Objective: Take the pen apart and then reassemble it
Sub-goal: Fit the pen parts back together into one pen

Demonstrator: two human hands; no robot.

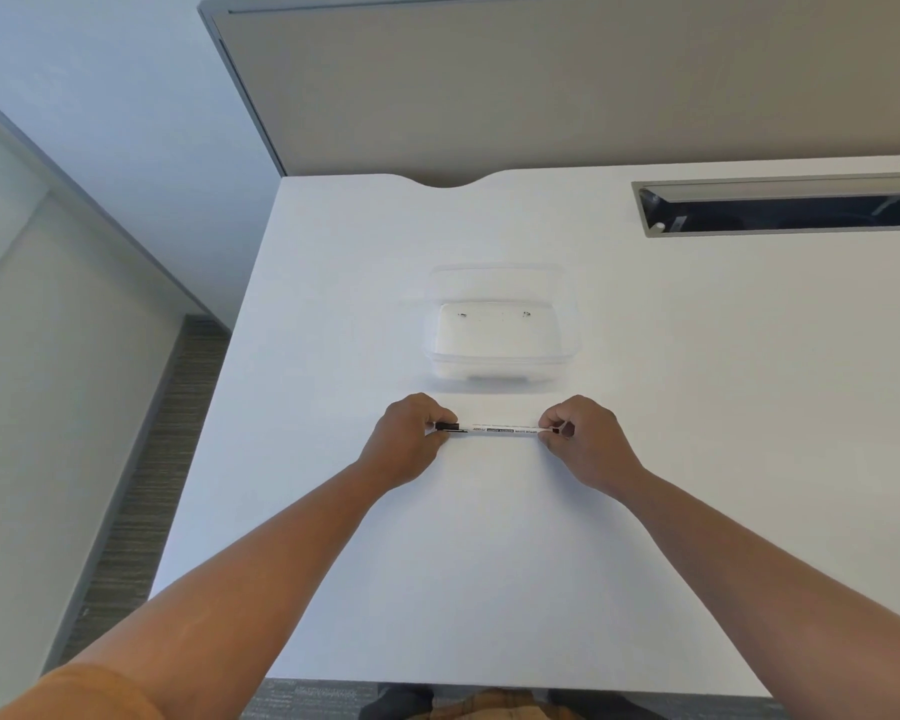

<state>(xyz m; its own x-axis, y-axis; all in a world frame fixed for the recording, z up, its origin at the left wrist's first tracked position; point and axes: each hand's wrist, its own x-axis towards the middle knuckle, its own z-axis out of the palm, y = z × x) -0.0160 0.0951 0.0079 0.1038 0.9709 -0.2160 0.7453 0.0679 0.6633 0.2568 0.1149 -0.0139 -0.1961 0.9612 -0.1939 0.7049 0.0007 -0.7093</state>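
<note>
A white whiteboard marker pen (500,430) with black print on its barrel is held level, just above the white table (489,563), running left to right. My left hand (409,441) pinches its black cap end. My right hand (583,441) pinches the other end, where a small black tip shows between the fingers. Both ends are partly hidden by my fingers.
A clear plastic container (500,324) stands open just beyond the pen, with nothing big inside. A grey cable slot (780,205) is cut into the table at the back right. A beige divider panel (541,85) rises behind the table. The table's left edge drops to the floor.
</note>
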